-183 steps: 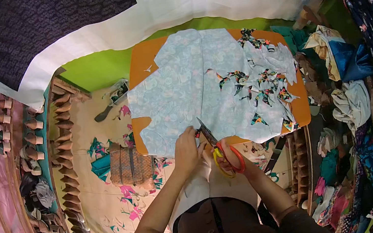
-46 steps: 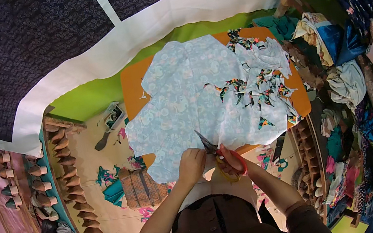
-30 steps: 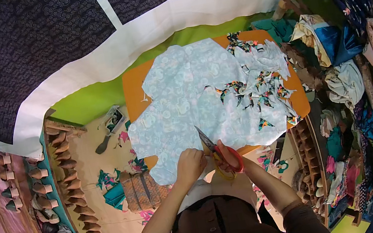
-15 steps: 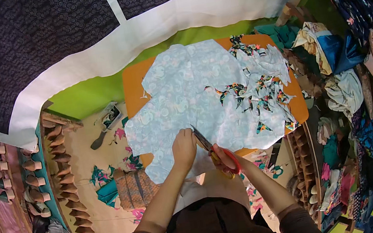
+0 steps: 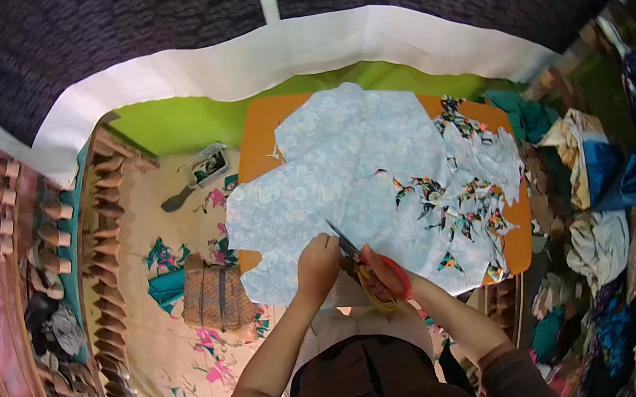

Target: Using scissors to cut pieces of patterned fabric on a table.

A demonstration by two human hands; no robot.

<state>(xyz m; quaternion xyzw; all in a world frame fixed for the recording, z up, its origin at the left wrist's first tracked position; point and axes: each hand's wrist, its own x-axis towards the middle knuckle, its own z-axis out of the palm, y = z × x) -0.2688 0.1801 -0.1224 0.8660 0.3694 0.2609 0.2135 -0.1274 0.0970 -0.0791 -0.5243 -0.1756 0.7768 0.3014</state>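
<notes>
A pale blue patterned fabric sheet (image 5: 305,175), seen from its faded side, is spread over an orange table (image 5: 259,128). At its near edge my left hand (image 5: 320,268) is closed, gripping the cloth. Just to the right, my right hand (image 5: 385,276) holds scissors (image 5: 348,244) by their red and yellow handles. The blades point up and left over the fabric, their tips close beside my left fingers. How far the blades are spread is hard to make out. Dark floral scraps (image 5: 468,206) lie in a crumpled heap on the sheet's right side.
Wooden shoe lasts fill a rack (image 5: 107,278) on the left. On the floor stand a brown woven bag (image 5: 215,297) and a clear container (image 5: 208,164), among pink and teal scraps (image 5: 214,357). Piled garments and cloth (image 5: 599,247) line the right side. A dark curtain (image 5: 122,54) hangs beyond the table.
The whole view has turned slightly, so the table and fabric sit lower and further right. Both hands keep their grips, and the scissors stay beside the left hand.
</notes>
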